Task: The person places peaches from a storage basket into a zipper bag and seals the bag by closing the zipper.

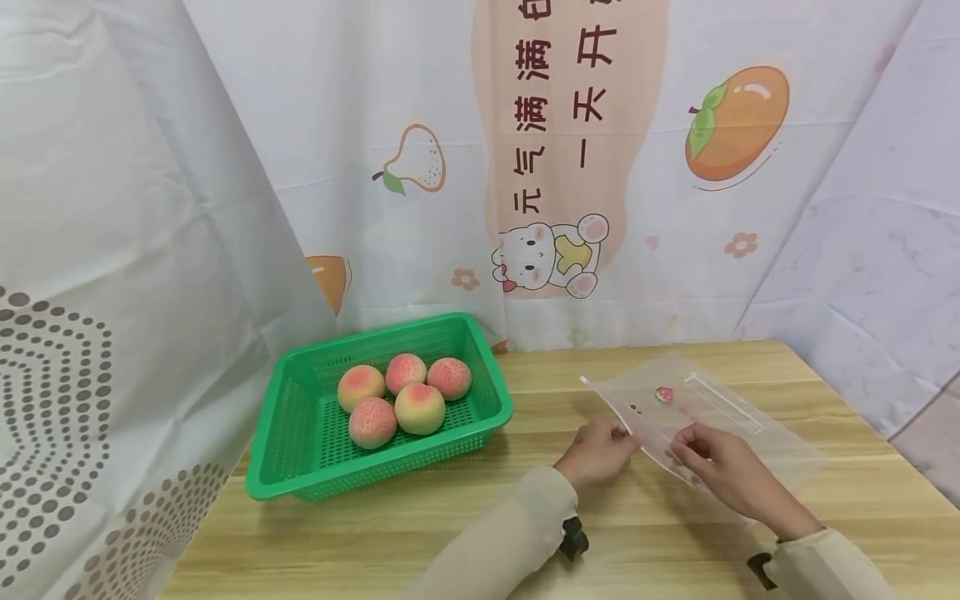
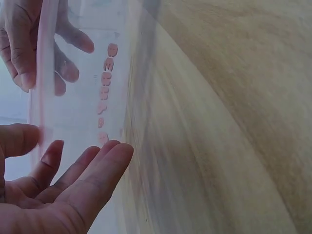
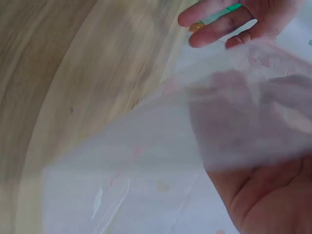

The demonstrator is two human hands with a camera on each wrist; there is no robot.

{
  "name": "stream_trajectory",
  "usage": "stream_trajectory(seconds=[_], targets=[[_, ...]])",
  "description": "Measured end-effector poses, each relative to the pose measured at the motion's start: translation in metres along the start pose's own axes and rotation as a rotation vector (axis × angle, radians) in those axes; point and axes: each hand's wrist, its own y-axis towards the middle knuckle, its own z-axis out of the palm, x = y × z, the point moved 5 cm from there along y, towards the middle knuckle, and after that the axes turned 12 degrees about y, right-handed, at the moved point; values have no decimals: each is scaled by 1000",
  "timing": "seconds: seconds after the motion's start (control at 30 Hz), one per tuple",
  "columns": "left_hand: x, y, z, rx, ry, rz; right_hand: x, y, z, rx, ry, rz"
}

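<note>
A translucent zip bag [image 1: 720, 375] with small pink prints is held up tilted over the table's right side. At the near-left end of its zip edge, my left hand [image 1: 600, 452] pinches the plastic between thumb and fingers. My right hand [image 1: 723, 471] grips the same edge farther right, thumb and fingertips on either side of it. Red lettering [image 2: 105, 92] runs down the bag in the left wrist view. In the right wrist view the film [image 3: 146, 141] covers part of my right hand [image 3: 273, 200]. The bag looks flat.
Left of my hands stands a green plastic basket [image 1: 262, 450] with several peaches [image 1: 420, 408] in it. The wood-grain table [image 1: 480, 517] meets a printed curtain [image 1: 420, 250] at the back. Another patterned sheet [image 1: 112, 208] hangs along the left side.
</note>
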Motion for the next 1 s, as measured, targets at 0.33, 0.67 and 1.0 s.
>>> stream_trajectory(seconds=[0.33,0.67,1.0], targets=[[0,0,6,37,-202,-60,-6,4,5,145,202,69],[-2,2,11,76,-498,-107,-16,8,10,341,461,203],[-1,3,11,29,-543,-129,-15,11,14,376,515,201]])
